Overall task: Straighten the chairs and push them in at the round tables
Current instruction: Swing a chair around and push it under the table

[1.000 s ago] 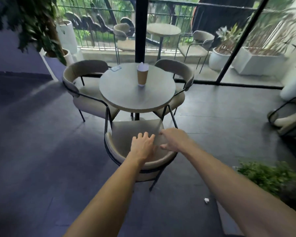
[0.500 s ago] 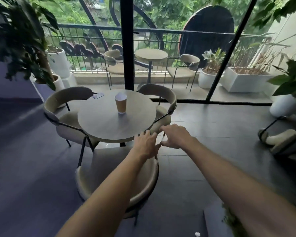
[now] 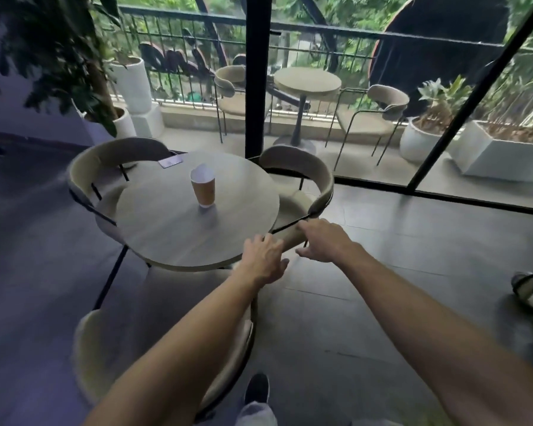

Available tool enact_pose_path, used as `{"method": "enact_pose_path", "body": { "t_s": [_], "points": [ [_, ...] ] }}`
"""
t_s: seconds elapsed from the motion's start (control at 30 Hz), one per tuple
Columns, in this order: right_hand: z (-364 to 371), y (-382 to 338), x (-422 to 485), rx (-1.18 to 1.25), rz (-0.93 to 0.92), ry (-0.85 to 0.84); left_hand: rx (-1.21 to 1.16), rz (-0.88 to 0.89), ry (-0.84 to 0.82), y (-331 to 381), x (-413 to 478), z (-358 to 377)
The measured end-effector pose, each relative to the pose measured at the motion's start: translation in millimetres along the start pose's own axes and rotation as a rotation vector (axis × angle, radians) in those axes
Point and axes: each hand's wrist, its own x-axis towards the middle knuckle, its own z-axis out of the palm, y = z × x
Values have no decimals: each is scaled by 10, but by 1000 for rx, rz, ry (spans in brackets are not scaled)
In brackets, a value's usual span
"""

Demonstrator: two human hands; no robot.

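A round grey wooden bench (image 3: 179, 241) has three beige cushioned chairs with black metal frames: the near chair (image 3: 225, 364) tucked beneath its edge, one at left (image 3: 105, 161), one at right (image 3: 305, 173). A brown paper cup (image 3: 203, 189) and a phone (image 3: 170, 161) sit on top. The left hand (image 3: 263, 259) and right hand (image 3: 323, 239) hover open and empty near the right chair's arm. No writing is legible.

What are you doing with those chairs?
A person is tidying chairs around a round table. The near chair sits close under the table's edge, below their arms. Both hands are open and holding nothing: the left hand hovers by the table's rim, and the right hand reaches toward the right chair. A paper cup stands on the table.
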Motion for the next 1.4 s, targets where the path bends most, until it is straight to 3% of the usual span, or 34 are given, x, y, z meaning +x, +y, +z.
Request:
{"method": "enact_pose_path", "body": {
  "t_s": [0.37,0.63,0.77,1.17,1.4],
  "points": [
    [172,1315,1596,14,-49,-181,-22,-15,-75,321,2196,167],
    [-12,2269,2715,17,-82,-186,-18,15,-93,520,3522,-101],
    [8,2750,3298,0,-163,-195,-22,-33,-184,634,4181,-48],
    [-75,3974,4948,-155,-580,-291,-268,-455,-215,1226,5858,-144],
    [65,4120,5870,-242,-818,-279,-370,-719,-267,1059,6497,87]
  ]
}}
